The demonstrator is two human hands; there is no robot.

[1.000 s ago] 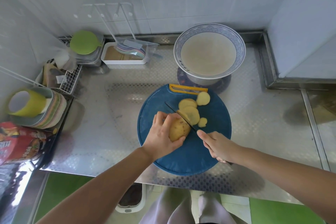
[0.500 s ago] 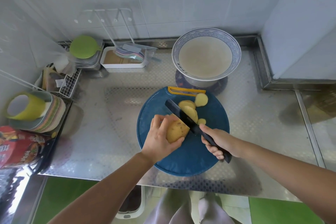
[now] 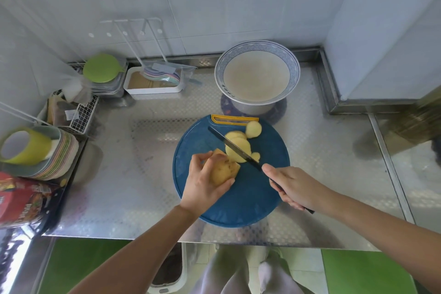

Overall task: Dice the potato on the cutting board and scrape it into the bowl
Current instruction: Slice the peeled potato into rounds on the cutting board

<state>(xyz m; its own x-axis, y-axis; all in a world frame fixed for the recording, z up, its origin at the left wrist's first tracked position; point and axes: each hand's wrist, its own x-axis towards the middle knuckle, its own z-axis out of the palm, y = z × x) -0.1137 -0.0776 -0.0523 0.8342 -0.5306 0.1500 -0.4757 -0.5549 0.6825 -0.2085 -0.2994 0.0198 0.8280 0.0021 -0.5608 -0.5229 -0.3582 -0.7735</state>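
Note:
A round blue cutting board lies on the steel counter. My left hand grips the uncut part of the potato near the board's middle. My right hand holds a black knife, whose blade lies across the pale potato slices just right of the potato chunk. One more slice sits by the board's yellow handle. The blue-rimmed bowl stands behind the board and holds nothing that I can see.
A white tray with pastel utensils and a green lid stand at the back left. Stacked plates with a yellow-green cup and a red packet crowd the left edge. A wall corner bounds the right.
The knife came up off the potato and now lies flatter, its blade over the cut slices. My left hand has turned the potato chunk a little.

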